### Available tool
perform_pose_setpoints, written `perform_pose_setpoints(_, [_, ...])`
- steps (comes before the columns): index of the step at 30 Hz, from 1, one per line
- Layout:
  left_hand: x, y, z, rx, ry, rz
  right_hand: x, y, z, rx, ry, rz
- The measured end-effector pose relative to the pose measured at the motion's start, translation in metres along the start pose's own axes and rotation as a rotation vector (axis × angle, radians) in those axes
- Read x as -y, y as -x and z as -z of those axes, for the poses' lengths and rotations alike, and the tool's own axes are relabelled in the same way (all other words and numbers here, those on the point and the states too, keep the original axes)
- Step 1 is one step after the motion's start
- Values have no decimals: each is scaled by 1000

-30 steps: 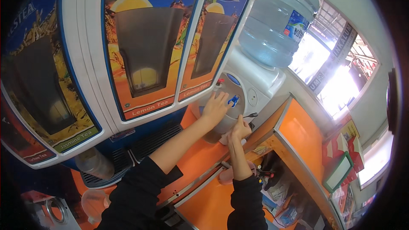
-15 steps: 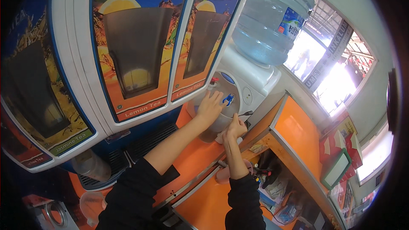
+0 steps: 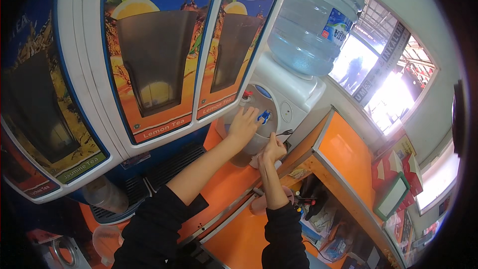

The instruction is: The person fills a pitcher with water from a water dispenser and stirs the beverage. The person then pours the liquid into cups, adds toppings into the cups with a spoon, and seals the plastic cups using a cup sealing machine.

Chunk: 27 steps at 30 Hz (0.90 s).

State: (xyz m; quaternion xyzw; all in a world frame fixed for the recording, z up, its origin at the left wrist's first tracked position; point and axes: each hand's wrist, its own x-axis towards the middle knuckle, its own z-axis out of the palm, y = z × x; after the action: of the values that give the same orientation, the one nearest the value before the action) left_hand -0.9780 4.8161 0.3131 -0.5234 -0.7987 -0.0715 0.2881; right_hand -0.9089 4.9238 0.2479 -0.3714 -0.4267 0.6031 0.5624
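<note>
My left hand (image 3: 242, 128) reaches to the front of a white water dispenser (image 3: 286, 82), its fingers stretched out. The fingertips are up against the side of the blue tap (image 3: 264, 116); the thumb is mostly hidden. Just right of it and lower, my right hand (image 3: 273, 150) is closed round the handle of a fork (image 3: 285, 133), whose tines point right and up. Something pale, perhaps tissue or cloth, shows beside the right hand's wrist, too small to name. A red tap (image 3: 247, 94) sits left of the blue one.
A large drink machine (image 3: 149, 60) with tea pictures fills the left, above a black drip tray (image 3: 174, 165). A clear blue water bottle (image 3: 311, 25) stands on the dispenser. To the right is an orange counter (image 3: 343, 147) with cluttered shelves, red boxes and a green-framed board (image 3: 392, 197).
The view has shifted slightly. Both hands stay at the dispenser, the left by the blue tap and the right with the fork, in nearly the same places.
</note>
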Motion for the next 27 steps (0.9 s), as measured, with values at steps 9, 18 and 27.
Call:
perform_pose_setpoints(9, [-4,-2,1,39,-38,2,-2,-5,1,-23,43,33])
perform_pose_setpoints(18, [-3,-2,-2,26,-15,9,5,4,-2,-38,-39,9])
perform_pose_setpoints(27, [0,0,-3,38,-24,12,8,11,-4,-7,-22,-24])
